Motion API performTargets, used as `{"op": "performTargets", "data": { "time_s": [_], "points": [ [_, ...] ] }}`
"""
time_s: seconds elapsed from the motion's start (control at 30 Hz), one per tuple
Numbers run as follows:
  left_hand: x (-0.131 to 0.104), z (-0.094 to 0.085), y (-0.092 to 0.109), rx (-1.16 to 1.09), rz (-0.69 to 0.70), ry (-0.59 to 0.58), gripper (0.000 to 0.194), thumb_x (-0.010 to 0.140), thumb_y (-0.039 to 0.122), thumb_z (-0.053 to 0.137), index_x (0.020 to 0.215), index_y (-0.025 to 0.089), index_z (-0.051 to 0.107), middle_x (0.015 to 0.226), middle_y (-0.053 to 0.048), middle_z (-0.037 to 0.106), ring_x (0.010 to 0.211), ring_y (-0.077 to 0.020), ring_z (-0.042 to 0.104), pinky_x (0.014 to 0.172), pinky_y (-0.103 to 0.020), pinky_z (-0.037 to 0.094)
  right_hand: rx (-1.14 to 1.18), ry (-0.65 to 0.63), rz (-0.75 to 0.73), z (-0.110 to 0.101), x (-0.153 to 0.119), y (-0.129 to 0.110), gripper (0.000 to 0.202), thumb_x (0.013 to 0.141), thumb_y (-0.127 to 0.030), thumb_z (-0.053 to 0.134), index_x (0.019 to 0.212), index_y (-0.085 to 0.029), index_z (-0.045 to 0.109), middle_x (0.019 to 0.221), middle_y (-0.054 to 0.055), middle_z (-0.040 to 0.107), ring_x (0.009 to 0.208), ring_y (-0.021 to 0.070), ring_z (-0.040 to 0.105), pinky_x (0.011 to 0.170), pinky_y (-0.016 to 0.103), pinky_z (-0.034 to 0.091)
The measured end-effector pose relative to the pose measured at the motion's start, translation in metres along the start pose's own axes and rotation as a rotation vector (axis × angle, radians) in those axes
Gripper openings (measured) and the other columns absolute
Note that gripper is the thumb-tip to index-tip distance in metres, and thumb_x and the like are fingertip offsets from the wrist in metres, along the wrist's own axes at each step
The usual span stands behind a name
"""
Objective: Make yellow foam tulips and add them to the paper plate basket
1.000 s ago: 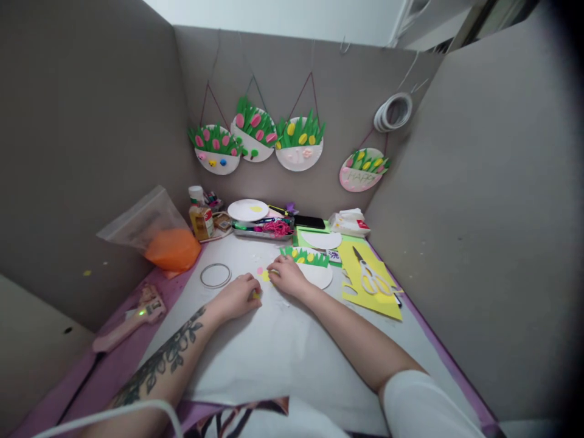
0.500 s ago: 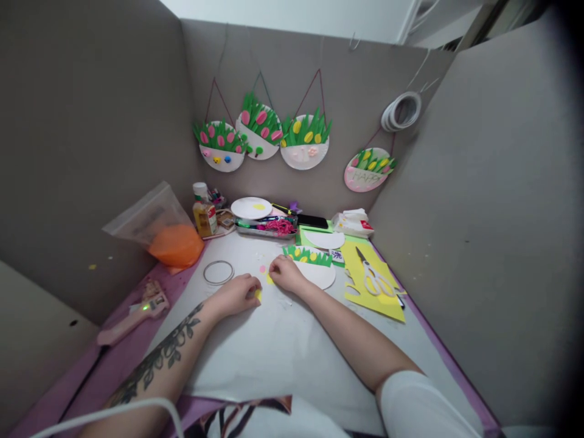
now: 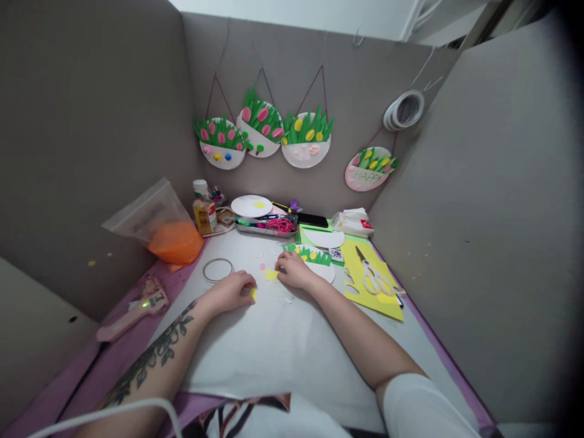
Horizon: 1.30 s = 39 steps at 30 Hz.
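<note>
Between thumb and fingers, my left hand pinches a small piece of yellow paper. My right hand is closed, its fingertips down at the table beside some yellow paper bits; whether anything is in them is hidden. Just left of those bits lies a pink paper piece. Partly behind my right hand is a white half paper plate with green paper grass and yellow ovals along its top.
White-handled scissors lie on a yellow sheet at right. At left are a metal ring, a pink glue gun and a bag of orange material. A tray of supplies stands at the back, below hanging plate crafts.
My right hand has shifted slightly right, showing more of the yellow bits. My left hand has drawn a little left, still with the yellow paper piece.
</note>
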<state>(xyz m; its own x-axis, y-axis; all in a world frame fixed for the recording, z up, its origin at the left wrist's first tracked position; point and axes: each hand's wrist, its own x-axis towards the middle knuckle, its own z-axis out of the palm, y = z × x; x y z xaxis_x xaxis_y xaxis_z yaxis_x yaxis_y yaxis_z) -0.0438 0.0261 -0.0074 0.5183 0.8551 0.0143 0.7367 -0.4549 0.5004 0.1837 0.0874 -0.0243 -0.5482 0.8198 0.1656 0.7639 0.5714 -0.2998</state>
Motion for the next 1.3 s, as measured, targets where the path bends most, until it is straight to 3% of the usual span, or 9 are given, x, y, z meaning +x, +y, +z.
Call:
{"op": "performTargets", "data": {
  "time_s": [0.17,0.4,0.53,0.73,0.93,1.03,1.1,1.2,1.3],
  "points": [
    [0.000,-0.004,-0.001,-0.034,-0.026,0.062,0.028,0.069,0.033,0.058,0.093,0.019,0.064,0.085,-0.006,0.062,0.075,-0.0187,0.056,0.065,-0.026,0.040,0.078,0.012,0.000,-0.005,0.000,-0.001,0.007,0.070,-0.012,0.058,0.070,-0.016,0.064,0.085,0.006,0.059,0.084,0.0184,0.049,0.081,0.030,0.034],
    [0.006,-0.002,0.013,-0.225,-0.090,0.292,0.026,0.077,0.034,0.046,0.080,0.018,0.066,0.079,-0.006,0.066,0.070,-0.0168,0.055,0.064,-0.026,0.040,0.436,0.016,0.107,-0.015,-0.011,-0.021,0.016,0.072,-0.013,0.049,0.067,-0.016,0.064,0.061,-0.001,0.058,0.059,0.0119,0.050,0.056,0.021,0.034],
    [0.010,0.006,0.021,-0.323,-0.093,0.289,0.024,0.075,0.033,0.046,0.077,0.017,0.065,0.071,-0.003,0.064,0.066,-0.0156,0.054,0.059,-0.024,0.039,0.506,0.025,0.076,-0.009,-0.015,-0.038,0.017,0.073,-0.019,0.048,0.065,-0.016,0.063,0.057,-0.002,0.056,0.054,0.0104,0.048,0.052,0.020,0.032],
    [0.014,0.008,0.014,-0.436,-0.152,0.307,0.018,0.071,0.028,0.047,0.069,0.017,0.061,0.062,0.001,0.059,0.059,-0.0129,0.050,0.056,-0.022,0.036,0.501,0.077,0.156,-0.006,-0.012,-0.032,0.018,0.076,-0.021,0.049,0.066,-0.016,0.063,0.060,-0.001,0.058,0.058,0.0120,0.051,0.055,0.022,0.035],
    [0.017,0.010,0.010,-0.474,-0.252,0.326,0.021,0.071,0.033,0.048,0.068,0.016,0.059,0.058,0.003,0.052,0.054,-0.0116,0.044,0.051,-0.021,0.032,0.175,0.186,0.149,-0.013,-0.016,-0.018,0.018,0.071,-0.008,0.053,0.080,-0.016,0.066,0.087,0.009,0.064,0.087,0.0204,0.054,0.077,0.030,0.038],
    [0.018,0.011,0.013,-0.502,-0.242,0.311,0.023,0.072,0.036,0.049,0.068,0.016,0.059,0.057,0.003,0.051,0.053,-0.0113,0.043,0.050,-0.021,0.032,0.314,0.290,0.041,-0.013,-0.016,-0.028,0.023,0.079,-0.008,0.047,0.090,-0.018,0.064,0.090,0.006,0.063,0.088,0.0166,0.054,0.081,0.029,0.039],
    [0.017,0.011,0.014,-0.528,-0.219,0.307,0.024,0.073,0.036,0.049,0.068,0.016,0.059,0.055,0.004,0.049,0.052,-0.0106,0.042,0.049,-0.021,0.031,0.456,0.280,-0.008,-0.009,-0.014,-0.037,0.018,0.077,-0.015,0.053,0.093,-0.018,0.062,0.086,0.003,0.063,0.079,0.0143,0.055,0.075,0.027,0.041],
    [0.016,0.011,0.014,-0.573,-0.200,0.303,0.025,0.074,0.038,0.050,0.068,0.016,0.059,0.055,0.004,0.048,0.051,-0.0096,0.040,0.048,-0.020,0.029,0.667,0.209,0.051,0.002,-0.011,-0.045,0.017,0.071,-0.019,0.060,0.088,-0.017,0.062,0.077,0.000,0.061,0.066,0.0114,0.053,0.063,0.023,0.042],
    [0.017,0.011,0.013,-0.634,-0.214,0.288,0.025,0.072,0.039,0.053,0.068,0.015,0.059,0.056,0.004,0.049,0.051,-0.0096,0.040,0.048,-0.020,0.029,0.827,0.175,0.168,0.011,-0.010,-0.044,0.012,0.070,-0.014,0.055,0.080,-0.016,0.062,0.066,-0.002,0.059,0.058,0.0097,0.051,0.056,0.021,0.040]
  ]
}}
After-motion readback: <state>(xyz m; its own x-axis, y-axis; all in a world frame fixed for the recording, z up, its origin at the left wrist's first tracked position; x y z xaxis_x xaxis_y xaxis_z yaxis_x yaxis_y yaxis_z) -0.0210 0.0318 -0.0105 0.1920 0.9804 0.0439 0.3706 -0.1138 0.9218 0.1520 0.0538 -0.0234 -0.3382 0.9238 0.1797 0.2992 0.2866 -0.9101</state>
